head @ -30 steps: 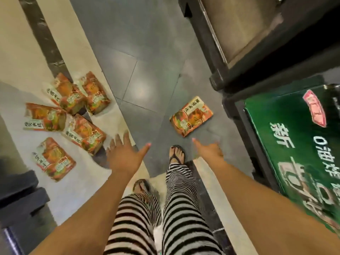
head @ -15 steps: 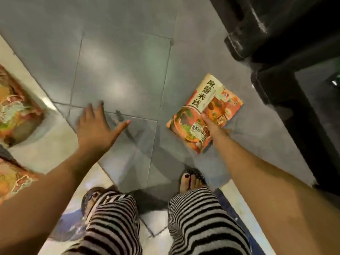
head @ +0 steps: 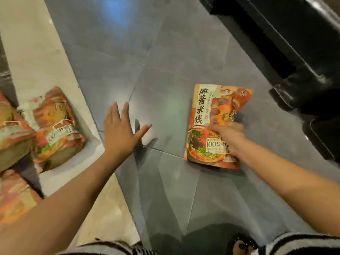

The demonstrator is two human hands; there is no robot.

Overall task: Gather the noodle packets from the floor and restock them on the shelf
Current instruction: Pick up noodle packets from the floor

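Noodle packet, pinched by right hand

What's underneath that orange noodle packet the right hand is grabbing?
Grey floor tiles show all round the noodle packet, so likely only floor lies beneath, but the packet covers that patch. The right hand grips its lower right part, hiding some print.
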